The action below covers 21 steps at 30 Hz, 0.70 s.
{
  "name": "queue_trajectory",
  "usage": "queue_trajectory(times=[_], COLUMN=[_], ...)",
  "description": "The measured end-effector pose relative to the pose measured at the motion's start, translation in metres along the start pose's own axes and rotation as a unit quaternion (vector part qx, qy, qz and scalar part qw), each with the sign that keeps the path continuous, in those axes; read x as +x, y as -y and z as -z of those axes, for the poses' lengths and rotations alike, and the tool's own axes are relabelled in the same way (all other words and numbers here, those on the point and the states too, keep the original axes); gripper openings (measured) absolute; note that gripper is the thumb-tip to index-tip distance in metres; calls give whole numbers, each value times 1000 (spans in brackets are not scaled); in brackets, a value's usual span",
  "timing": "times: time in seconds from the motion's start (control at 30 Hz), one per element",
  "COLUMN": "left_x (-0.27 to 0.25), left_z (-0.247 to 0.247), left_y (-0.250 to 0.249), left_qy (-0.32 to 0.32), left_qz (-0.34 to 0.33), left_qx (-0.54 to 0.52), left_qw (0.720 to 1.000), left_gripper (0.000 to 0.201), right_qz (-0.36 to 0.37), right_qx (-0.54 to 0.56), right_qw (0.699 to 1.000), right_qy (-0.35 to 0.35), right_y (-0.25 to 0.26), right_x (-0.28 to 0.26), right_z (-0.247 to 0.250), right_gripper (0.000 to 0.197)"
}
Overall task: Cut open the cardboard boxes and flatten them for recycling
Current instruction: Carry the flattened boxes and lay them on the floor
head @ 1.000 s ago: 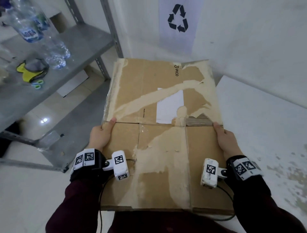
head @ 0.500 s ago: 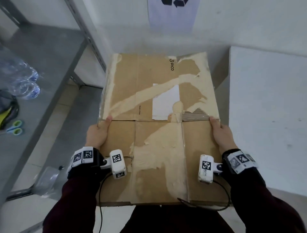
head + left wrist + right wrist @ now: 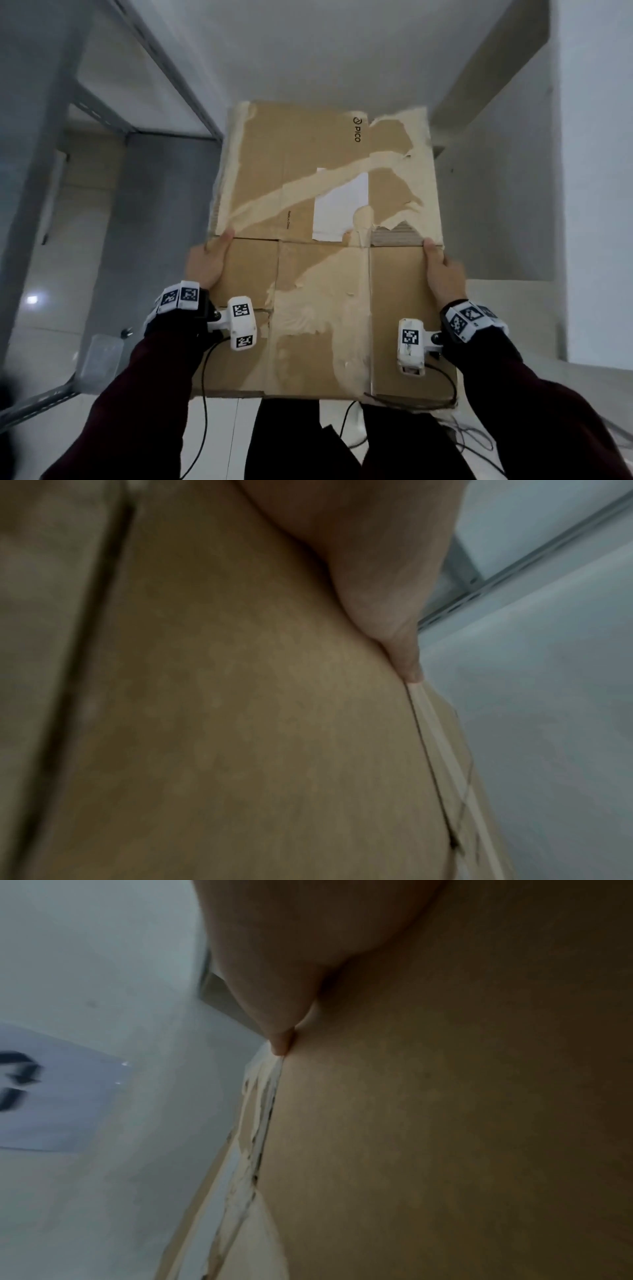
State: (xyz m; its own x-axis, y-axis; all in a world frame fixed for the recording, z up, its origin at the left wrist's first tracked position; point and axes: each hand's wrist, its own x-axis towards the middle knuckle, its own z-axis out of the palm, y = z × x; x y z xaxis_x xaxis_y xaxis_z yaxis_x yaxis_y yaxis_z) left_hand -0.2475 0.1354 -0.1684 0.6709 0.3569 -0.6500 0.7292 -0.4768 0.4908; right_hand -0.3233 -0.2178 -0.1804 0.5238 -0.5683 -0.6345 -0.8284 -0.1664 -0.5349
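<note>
A flattened brown cardboard box (image 3: pixel 325 246), with torn tape strips and a white label, hangs level in front of me in the head view. My left hand (image 3: pixel 207 262) grips its left edge, thumb on top, the other fingers hidden beneath. My right hand (image 3: pixel 443 270) grips the right edge the same way. In the left wrist view the cardboard (image 3: pixel 240 723) fills the picture with the left hand (image 3: pixel 383 588) lying along its edge. The right wrist view shows the cardboard (image 3: pixel 445 1123) and the right hand (image 3: pixel 284 988) at its edge.
A grey metal shelving frame (image 3: pixel 161 44) stands at the left, with its lower shelf (image 3: pixel 150 212) under the box's left side. A white block (image 3: pixel 592 171) and a ledge rise at the right. White wall lies ahead. A recycling sign (image 3: pixel 51 1096) hangs on the wall.
The flattened box has moved forward and down between the shelf and the white block while both hands keep their grip. The bottles, scissors and recycling sign have slid out of the head view.
</note>
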Motion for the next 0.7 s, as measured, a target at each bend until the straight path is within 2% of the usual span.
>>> queue_trajectory(times=[0.1, 0.2, 0.27, 0.33, 0.43, 0.5, 0.6, 0.7], left_x=[53, 120, 145, 192, 263, 306, 363, 410], left_z=[-38, -83, -103, -135, -182, -210, -246, -274], left_y=[25, 59, 77, 106, 141, 159, 182, 193], left_qy=[18, 32, 55, 68, 84, 81, 79, 71], left_qz=[9, 11, 21, 12, 7, -6, -34, -59], left_qx=[10, 43, 61, 70, 60, 54, 46, 30], left_qw=[1000, 998, 996, 995, 995, 995, 995, 995], left_gripper=[93, 74, 70, 76, 80, 86, 70, 61], right_qz=[-11, -26, -31, -36, -39, -30, -8, 21], right_qx=[-29, -34, -36, -34, -63, -71, -69, -58], right_qw=[1000, 999, 999, 999, 997, 997, 998, 998], right_qy=[-2, -10, -7, -6, 4, 2, -8, -19], right_y=[-29, -67, -86, -111, -142, -162, -187, -197], right_x=[43, 100, 126, 165, 227, 267, 320, 364], right_z=[-46, -98, -122, -158, -209, -236, -275, -309], right_gripper=[57, 60, 62, 65, 82, 77, 67, 71])
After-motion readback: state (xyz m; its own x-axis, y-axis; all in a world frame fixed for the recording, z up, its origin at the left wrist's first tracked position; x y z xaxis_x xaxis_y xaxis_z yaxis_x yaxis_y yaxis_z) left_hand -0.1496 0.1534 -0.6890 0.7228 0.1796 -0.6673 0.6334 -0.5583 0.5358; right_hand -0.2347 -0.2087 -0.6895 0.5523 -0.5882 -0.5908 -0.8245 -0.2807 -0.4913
